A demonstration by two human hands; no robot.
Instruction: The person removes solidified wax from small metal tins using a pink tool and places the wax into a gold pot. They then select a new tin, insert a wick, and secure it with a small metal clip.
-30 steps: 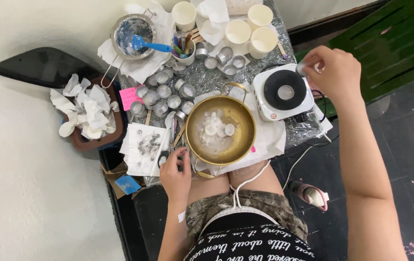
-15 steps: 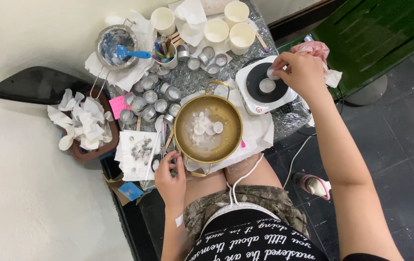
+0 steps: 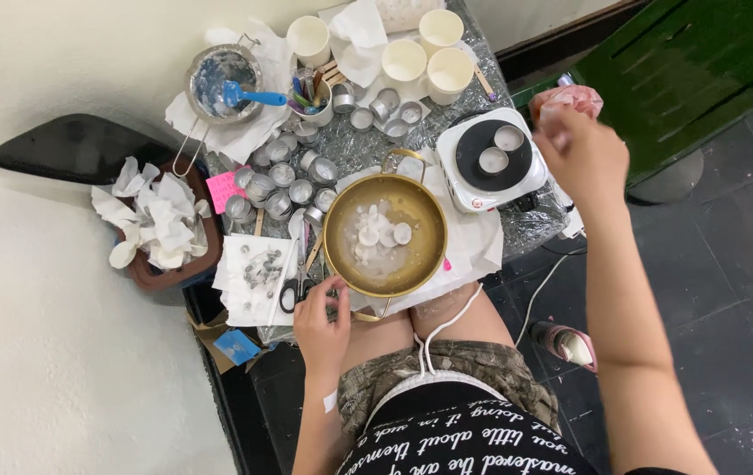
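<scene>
Now brass pot [image 3: 387, 236] holds white wax discs [image 3: 382, 232], left hand [image 3: 322, 320] touching rim.

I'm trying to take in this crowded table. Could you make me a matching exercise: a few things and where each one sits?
Things:
1. brass pot
2. hot plate
3. strainer
4. scissors

Places:
A. far left, on tissue
B. right of the pot
C. centre of the table
D. by the left hand

Pairs: 1-C, 2-B, 3-A, 4-D
</scene>
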